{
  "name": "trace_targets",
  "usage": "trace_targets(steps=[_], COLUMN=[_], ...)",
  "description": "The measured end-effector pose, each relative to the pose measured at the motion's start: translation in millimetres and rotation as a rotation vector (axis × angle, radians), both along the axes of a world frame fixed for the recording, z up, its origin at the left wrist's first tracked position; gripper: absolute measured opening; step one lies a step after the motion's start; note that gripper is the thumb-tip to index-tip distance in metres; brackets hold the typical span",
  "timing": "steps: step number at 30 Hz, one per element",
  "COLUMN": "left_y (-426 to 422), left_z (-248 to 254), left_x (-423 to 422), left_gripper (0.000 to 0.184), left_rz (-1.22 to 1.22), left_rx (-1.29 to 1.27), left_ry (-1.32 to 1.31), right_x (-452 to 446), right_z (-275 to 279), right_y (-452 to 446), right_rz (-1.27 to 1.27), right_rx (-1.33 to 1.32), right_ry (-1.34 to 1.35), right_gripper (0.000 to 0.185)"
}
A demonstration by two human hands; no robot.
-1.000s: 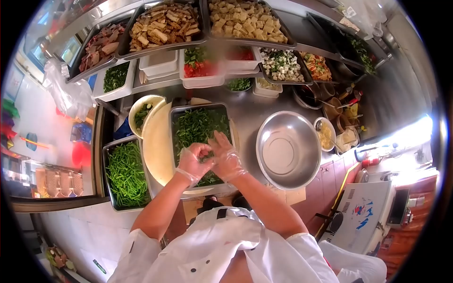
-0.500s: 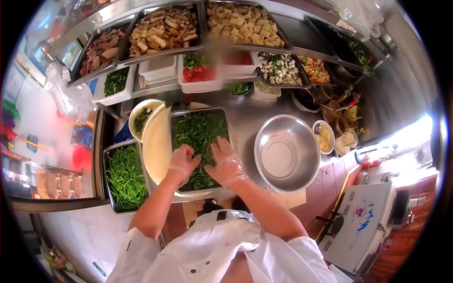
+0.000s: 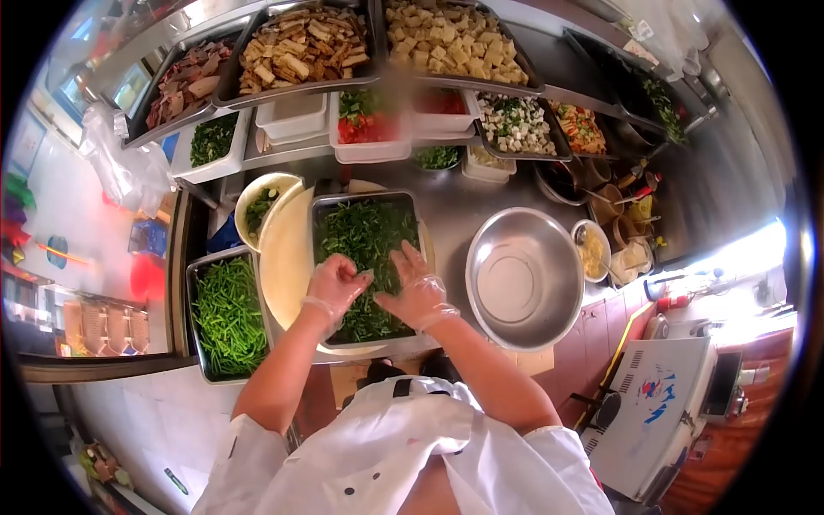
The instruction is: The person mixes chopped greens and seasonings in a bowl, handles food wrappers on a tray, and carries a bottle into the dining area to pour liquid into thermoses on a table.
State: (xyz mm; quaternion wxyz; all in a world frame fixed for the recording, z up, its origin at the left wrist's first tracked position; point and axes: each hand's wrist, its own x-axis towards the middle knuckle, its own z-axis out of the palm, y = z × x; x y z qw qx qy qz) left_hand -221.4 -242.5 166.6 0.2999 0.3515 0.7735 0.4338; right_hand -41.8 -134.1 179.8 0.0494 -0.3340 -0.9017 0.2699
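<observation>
Chopped dark green leaves [image 3: 365, 225] fill a rectangular metal tray [image 3: 415, 206] on a round pale board [image 3: 283, 257]. Both my hands wear clear plastic gloves and hover over the near half of the leaves. My left hand [image 3: 336, 285] has its fingers curled in, thumb toward the middle; whatever may be inside them is hidden. Beside it, on the right, my right hand [image 3: 412, 290] is open, fingers stretched forward over the leaves and thumb apart. Whether either palm touches the leaves I cannot tell.
Left of the board stand a tray of cut green beans [image 3: 227, 318] and a cream bucket [image 3: 257, 193]. A wide steel bowl [image 3: 524, 279] sits to the right, near a small bowl of minced yellowish food [image 3: 592, 251]. Shelves behind hold trays of tofu cubes [image 3: 455, 43] and brown strips [image 3: 300, 51].
My hands have lifted slightly off the leaves and turned a little. The fingers of my left hand remain curled. The whole view has shifted slightly.
</observation>
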Motion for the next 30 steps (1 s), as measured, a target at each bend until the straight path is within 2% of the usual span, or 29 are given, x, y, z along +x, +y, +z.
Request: trace_targets(steps=[3, 4, 6, 8, 11, 12, 15, 16, 19, 20, 23, 24, 27, 30], left_y=[-1.3, -2.9, -8.2, -7.6, -9.2, -6.8, -7.6, -8.8, -12.4, -11.1, -17.7, -14.7, -10.7, -12.0], left_z=[23.2, -4.5, -60.0, -45.3, -20.7, -5.3, 20.1, -1.8, -68.0, -78.4, -77.8, -49.4, -25.5, -14.8], left_x=[10.2, 0.5, -17.8, -24.2, -22.4, -18.9, -14.9, -18.3, -38.2, -29.9, -40.1, -31.3, -20.9, -19.8], left_gripper=[0.031, 0.017, 0.012, 0.023, 0.023, 0.021, 0.020, 0.018, 0.020, 0.024, 0.025, 0.025, 0.027, 0.028], left_rz=[0.053, 0.015, -0.077, -0.083, 0.108, 0.157, 0.297, 0.349, 0.013, -0.024, -0.061, 0.057, 0.137, 0.077], left_rx=[0.157, 0.167, 0.025, -0.134, 0.070, 0.118, 0.111, 0.310, 0.060, 0.194, 0.236, 0.240, 0.357, 0.360], left_ry=[0.036, 0.044, 0.025, -0.274, -0.568, -0.579, -0.284, -0.167, -0.132, -0.177, -0.009, -0.344, -0.434, -0.223], right_x=[-2.7, -2.4, 0.8, 10.2, 16.9, 20.7, 29.4, 32.4, 39.8, 42.1, 46.7, 48.6, 44.9, 48.9], right_z=[1.7, 2.6, -2.4, -20.3, -1.4, -9.3, -13.3, -15.8, -25.1, -26.8, -32.5, -34.5, -43.4, -45.6], right_y=[-0.1, -0.3, 0.2, 4.8, 0.7, -0.6, -5.3, -6.2, -10.3, -10.2, -12.6, -15.5, -8.6, -15.0], right_rz=[-0.021, -0.035, -0.061, -0.098, -0.193, -0.198, -0.251, -0.287, -0.352, -0.350, -0.357, -0.364, -0.362, -0.370], right_rx=[-0.042, -0.056, -0.043, 0.008, -0.150, -0.101, -0.125, -0.135, -0.151, -0.146, -0.095, -0.103, -0.079, -0.087], right_ry=[0.017, 0.017, 0.034, 0.076, 0.023, 0.071, 0.130, 0.147, 0.191, 0.200, 0.283, 0.311, 0.383, 0.390], right_gripper=[0.095, 0.095, 0.093, 0.090, 0.085, 0.081, 0.074, 0.072, 0.065, 0.064, 0.057, 0.055, 0.052, 0.049])
